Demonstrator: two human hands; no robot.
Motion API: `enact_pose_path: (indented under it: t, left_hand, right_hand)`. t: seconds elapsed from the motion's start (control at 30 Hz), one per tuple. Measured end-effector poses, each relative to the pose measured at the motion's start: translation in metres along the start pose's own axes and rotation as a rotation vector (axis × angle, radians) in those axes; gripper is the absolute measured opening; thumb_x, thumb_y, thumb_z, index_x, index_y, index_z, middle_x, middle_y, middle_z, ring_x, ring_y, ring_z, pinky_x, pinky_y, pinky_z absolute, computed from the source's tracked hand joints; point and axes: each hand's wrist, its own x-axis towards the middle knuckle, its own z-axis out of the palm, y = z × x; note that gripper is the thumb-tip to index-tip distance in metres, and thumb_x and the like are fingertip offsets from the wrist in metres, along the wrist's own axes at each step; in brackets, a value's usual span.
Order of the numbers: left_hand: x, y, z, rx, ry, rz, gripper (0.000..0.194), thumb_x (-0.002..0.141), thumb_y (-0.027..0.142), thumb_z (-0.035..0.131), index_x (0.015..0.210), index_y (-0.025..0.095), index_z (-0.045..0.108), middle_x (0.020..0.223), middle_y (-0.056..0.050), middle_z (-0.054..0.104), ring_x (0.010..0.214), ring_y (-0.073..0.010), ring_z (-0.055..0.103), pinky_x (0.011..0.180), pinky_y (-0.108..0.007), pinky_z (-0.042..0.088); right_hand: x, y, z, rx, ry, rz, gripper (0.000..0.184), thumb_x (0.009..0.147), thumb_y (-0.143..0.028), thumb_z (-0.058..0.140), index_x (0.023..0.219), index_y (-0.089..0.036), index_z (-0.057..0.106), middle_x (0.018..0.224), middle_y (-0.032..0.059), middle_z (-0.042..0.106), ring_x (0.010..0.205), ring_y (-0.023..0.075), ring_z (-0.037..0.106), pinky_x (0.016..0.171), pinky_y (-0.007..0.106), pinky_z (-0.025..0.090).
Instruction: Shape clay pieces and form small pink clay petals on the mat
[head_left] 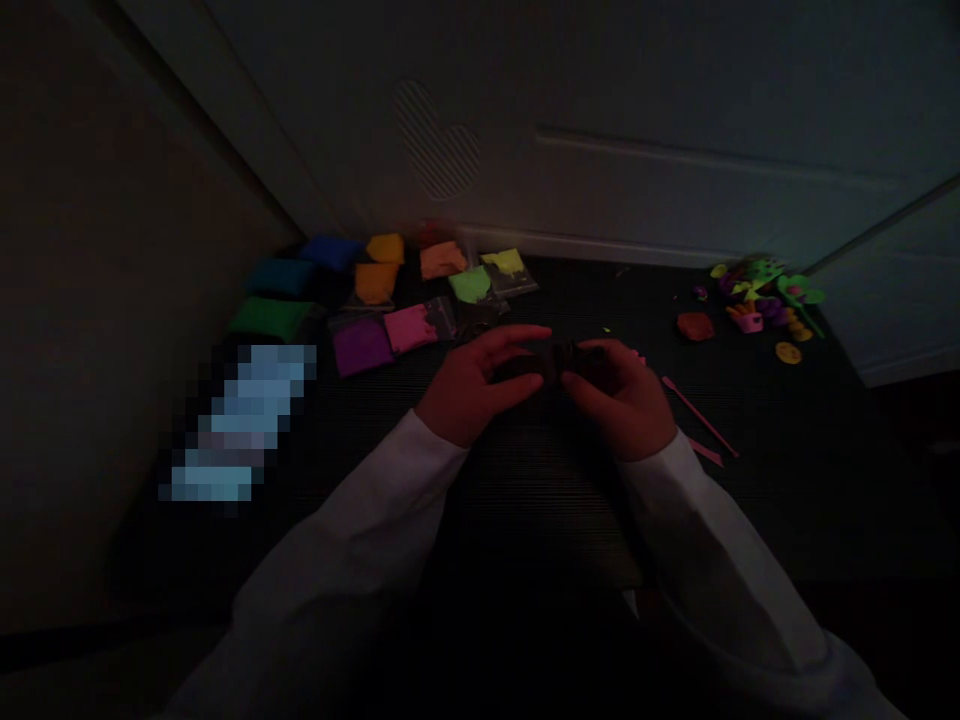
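While my right hand (626,405) is pinching a small dark lump (565,357), material unclear, between both hands, my left hand (476,385) is curling just left of it; can't tell if it's gripping. Probably I'm finger-working the lump; next move is likely calling for steady pressure.

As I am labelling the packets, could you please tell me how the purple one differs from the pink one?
The purple packet looks well filled, while the pink packet shows bare clear plastic beside its contents. The pink packet lies nearer the left hand than the purple packet does. Both lie on the dark table.
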Motion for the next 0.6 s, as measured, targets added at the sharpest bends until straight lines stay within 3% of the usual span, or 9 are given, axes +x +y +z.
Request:
enact_pose_path:
  t: [0.3, 0.6]
  left_hand:
    - [0.0006, 0.0007, 0.0020, 0.055, 0.002, 0.011, 0.039, 0.064, 0.012, 0.059, 0.101, 0.021, 0.052, 0.078, 0.001, 0.059, 0.066, -0.0089, 0.055, 0.060, -0.021, 0.043]
    - [0.0010, -0.0004, 0.0021, 0.080, 0.043, 0.013, 0.031, 0.064, 0.019, 0.060, 0.095, 0.019, 0.054, 0.086, -0.001, 0.059, 0.079, -0.0120, 0.055, 0.068, -0.023, 0.044]
  right_hand:
    - [-0.0010, -0.0008, 0.0017, 0.029, -0.042, 0.014, 0.019, 0.064, -0.021, 0.060, 0.081, -0.022, 0.051, 0.077, -0.0018, 0.056, 0.073, 0.0133, 0.055, 0.068, 0.030, 0.043]
    - [-0.0026, -0.0005, 0.0023, 0.062, -0.050, 0.024, 0.019, 0.065, -0.021, 0.060, 0.082, -0.021, 0.052, 0.078, -0.0017, 0.057, 0.075, 0.0131, 0.055, 0.070, 0.030, 0.043]
